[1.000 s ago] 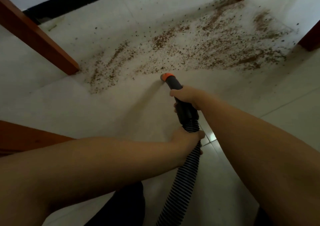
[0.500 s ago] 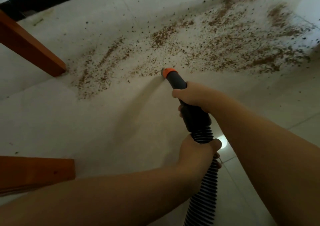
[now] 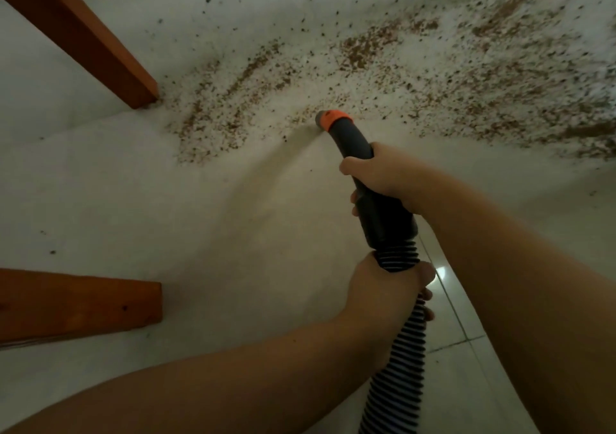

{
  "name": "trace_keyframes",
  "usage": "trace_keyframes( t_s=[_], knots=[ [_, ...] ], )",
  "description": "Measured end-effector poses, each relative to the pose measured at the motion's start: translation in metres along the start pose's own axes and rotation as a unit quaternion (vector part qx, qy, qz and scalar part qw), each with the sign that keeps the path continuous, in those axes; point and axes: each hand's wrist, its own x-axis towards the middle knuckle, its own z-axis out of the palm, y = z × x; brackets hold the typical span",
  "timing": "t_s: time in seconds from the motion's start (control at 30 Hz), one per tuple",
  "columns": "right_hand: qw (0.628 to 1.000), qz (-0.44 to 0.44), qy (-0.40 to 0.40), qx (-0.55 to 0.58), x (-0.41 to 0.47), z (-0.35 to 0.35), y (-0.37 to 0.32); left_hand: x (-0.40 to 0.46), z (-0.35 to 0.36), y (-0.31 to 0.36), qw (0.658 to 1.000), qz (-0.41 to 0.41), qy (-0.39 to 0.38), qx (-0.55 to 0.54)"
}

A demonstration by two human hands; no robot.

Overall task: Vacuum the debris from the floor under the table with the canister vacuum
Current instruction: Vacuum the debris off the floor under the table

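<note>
Debris (image 3: 433, 77) lies in a wide brown band over the pale floor (image 3: 166, 217) between the table legs (image 3: 83, 37), loose and light, so suction should lift it. Ribbed hose (image 3: 400, 367) bends softly; my left hand (image 3: 386, 287) grips it just behind the cuff. My right hand (image 3: 390, 175) wraps the stiff dark handle (image 3: 366, 180), the better hold for steering, orange-ringed nozzle (image 3: 331, 122) at the band's near edge.

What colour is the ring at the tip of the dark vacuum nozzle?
Orange: the ring on the dark grey vacuum nozzle, seen in the head view.

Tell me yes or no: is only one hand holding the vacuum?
No: the right hand grips the handle and the left hand grips the hose.
</note>
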Motion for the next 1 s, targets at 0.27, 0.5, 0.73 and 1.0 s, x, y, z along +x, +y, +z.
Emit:
trace_keyframes(
  t_s=[0.27, 0.5, 0.73, 1.0],
  knots=[
    [0.998, -0.001, -0.062, -0.025, 0.011, 0.028, -0.039, -0.003, -0.029, 0.021, 1.0, 0.008, 0.02, -0.022],
    [0.999, 0.009, -0.007, -0.03, 0.021, 0.014, -0.047, 0.006, -0.033, 0.041, 1.0, -0.003, -0.023, -0.005],
    [0.997, 0.059, 0.044, 0.028, 0.02, -0.023, -0.038, 0.023, -0.01, 0.051, 0.998, 0.004, -0.057, 0.013],
    [0.999, 0.046, 0.016, 0.01, 0.044, -0.01, -0.073, 0.035, -0.028, 0.074, 0.999, 0.036, -0.024, -0.022]
  ],
)
